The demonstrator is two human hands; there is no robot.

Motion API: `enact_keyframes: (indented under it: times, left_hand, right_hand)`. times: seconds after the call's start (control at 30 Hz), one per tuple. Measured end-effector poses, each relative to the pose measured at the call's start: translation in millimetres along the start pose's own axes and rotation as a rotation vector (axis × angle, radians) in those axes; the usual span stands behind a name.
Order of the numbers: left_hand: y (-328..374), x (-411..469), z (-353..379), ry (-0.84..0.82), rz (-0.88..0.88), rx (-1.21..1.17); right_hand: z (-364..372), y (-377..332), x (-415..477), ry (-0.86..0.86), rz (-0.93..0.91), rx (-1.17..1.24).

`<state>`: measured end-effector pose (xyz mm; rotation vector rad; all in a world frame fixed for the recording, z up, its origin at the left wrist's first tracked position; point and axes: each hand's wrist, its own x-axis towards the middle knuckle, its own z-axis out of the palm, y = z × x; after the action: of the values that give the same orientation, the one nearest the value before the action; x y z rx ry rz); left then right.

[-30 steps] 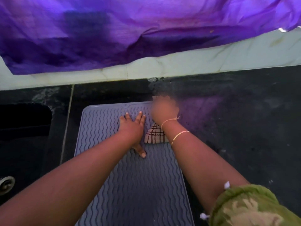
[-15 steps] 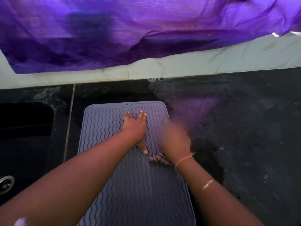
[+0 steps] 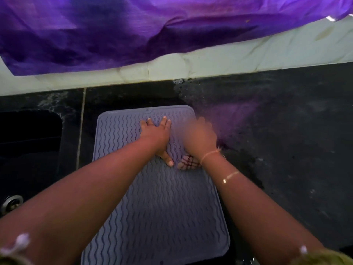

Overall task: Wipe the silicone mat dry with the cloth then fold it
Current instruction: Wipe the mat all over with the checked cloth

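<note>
A grey silicone mat [image 3: 162, 203] with wavy ridges lies flat on the black counter [image 3: 286, 150]. My left hand [image 3: 155, 133] presses flat on the mat's far half, fingers spread and thumb pointing back toward me. My right hand [image 3: 199, 135], blurred by motion, sits at the mat's far right edge and holds a small checked cloth [image 3: 188, 162]. Only a bit of the cloth shows below the wrist; the rest is hidden under the hand.
A purple fabric [image 3: 133, 29] hangs across the top over a pale tiled wall [image 3: 229, 60]. A dark sink [image 3: 28, 134] with a metal drain [image 3: 12, 202] sits to the left. Wet patches mark the counter right of the mat.
My right hand with the cloth swept toward me along the mat's right side, then went back toward the far edge. My left hand stayed pressed on the mat.
</note>
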<state>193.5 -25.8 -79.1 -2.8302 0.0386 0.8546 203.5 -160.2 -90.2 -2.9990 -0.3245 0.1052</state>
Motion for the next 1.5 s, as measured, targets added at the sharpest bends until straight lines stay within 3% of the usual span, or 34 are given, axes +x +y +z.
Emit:
enact_keyframes:
  times: [0.23,0.37,0.47,0.63,0.9,1.13,1.23,1.33,1.5]
  left_hand:
    - [1.2,-2.9,1.4,0.003,-0.046,-0.053]
    - [9.9,-17.8,2.4,0.073,-0.056,-0.005]
    - [17.6,-40.6,15.1,0.215,0.084,-0.030]
    - [14.6,-78.5,64.2,-0.056,0.184,-0.195]
    - [9.1,-84.8,61.8,-0.040,0.200,-0.151]
    - [20.9,-119.4,73.1,0.104,0.200,-0.117]
    - [19.8,-129.7,85.7,0.066,0.185,-0.133]
    - [19.9,-129.5,85.0,0.078,0.180,-0.111]
    - [23.9,-131.0,79.1,0.032,0.166,-0.058]
  right_hand:
    - [-2.1,21.3,-129.4,-0.097,0.053,0.038]
    - [-14.0,21.4,-121.0,-0.195,0.160,0.172]
    - [-16.9,16.6,-96.3,-0.161,0.199,0.201]
    - [-7.8,4.0,-118.8,-0.137,0.207,0.092]
    - [1.4,11.6,-227.2,-0.101,0.286,0.061]
    - [-22.6,21.1,-181.2,-0.176,0.467,0.469]
    - [-18.9,12.6,-179.6,-0.264,0.476,0.300]
    - [-10.0,2.8,-205.7,-0.201,0.445,0.124]
    - [-3.3,1.5,-248.9,-0.168,0.464,0.040]
